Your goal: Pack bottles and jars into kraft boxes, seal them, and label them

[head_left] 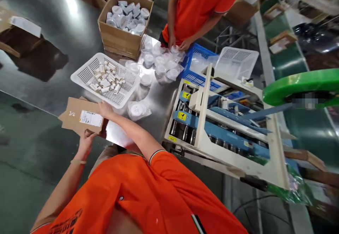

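Observation:
A small brown cardboard box (75, 115) with a white printed label and loose flaps at its left end is between my hands, at the table's near edge. My left hand (86, 144) grips its lower side, thumb on the labelled face. At the upper right corner, my right hand (106, 110) has its fingers closed around the edge. Just beyond the box sits a white perforated basket (82, 72) with several small white-and-gold pieces (106, 80) in it. A round white-lidded tub in clear wrap (137, 109) stands right of my right hand.
A big carton (120, 41) of lidded tubs stands at the back. Opposite, a co-worker in orange (197, 11) handles wrapped tubs (164, 64). A roller machine (212, 121) with a green tape roll (302, 85) is on the right, by a blue crate (189, 71). An open carton (16, 33) lies left.

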